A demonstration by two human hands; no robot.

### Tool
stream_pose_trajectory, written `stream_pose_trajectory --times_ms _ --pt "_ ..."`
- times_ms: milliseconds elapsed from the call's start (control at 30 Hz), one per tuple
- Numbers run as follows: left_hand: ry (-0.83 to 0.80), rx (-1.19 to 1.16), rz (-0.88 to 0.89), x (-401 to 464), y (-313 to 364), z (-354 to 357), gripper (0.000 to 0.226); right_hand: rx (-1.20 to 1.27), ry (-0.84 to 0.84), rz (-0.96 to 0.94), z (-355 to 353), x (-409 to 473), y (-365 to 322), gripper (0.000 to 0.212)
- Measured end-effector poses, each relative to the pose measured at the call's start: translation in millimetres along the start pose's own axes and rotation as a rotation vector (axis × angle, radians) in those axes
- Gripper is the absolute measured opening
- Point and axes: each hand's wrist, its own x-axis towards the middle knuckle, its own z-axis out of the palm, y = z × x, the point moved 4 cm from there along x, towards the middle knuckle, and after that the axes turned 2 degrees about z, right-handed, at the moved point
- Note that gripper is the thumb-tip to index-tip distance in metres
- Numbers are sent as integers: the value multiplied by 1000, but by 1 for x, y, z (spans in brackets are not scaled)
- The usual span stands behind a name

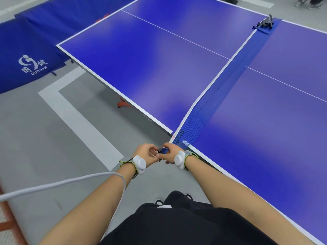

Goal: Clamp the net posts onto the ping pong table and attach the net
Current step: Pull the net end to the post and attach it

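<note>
A blue ping pong table [159,68] fills the view. A blue net [230,80] with a white top band lies flat along the table's middle line. Its far end meets a dark net post [265,23] lying at the far table edge. At the near edge both hands meet on a small blue and black near net post [163,151]. My left hand [146,153] has curled fingers pinching it from the left. My right hand [170,152] grips it from the right, hiding most of it.
Blue padded barriers [31,55] with a white logo stand at the left. A white cable [62,183] runs across my left forearm. Grey floor with white lines lies beside the table. Someone's shoes [307,2] show at the far right.
</note>
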Motion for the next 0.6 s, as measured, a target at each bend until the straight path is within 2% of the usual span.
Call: stream_pose_trajectory --times_ms 100,233,433,600 --pt "15 -6 -11 -3 2 1 31 135 -54 30 0 -1 1 38" --pt "107 -36 -35 -2 8 2 18 155 -57 10 -12 0 -7 40" --pt "197 -82 -63 2 8 7 16 303 -65 101 -18 -5 -6 32" --pt "260 -161 -160 1 6 12 12 400 -96 138 -15 -1 8 33"
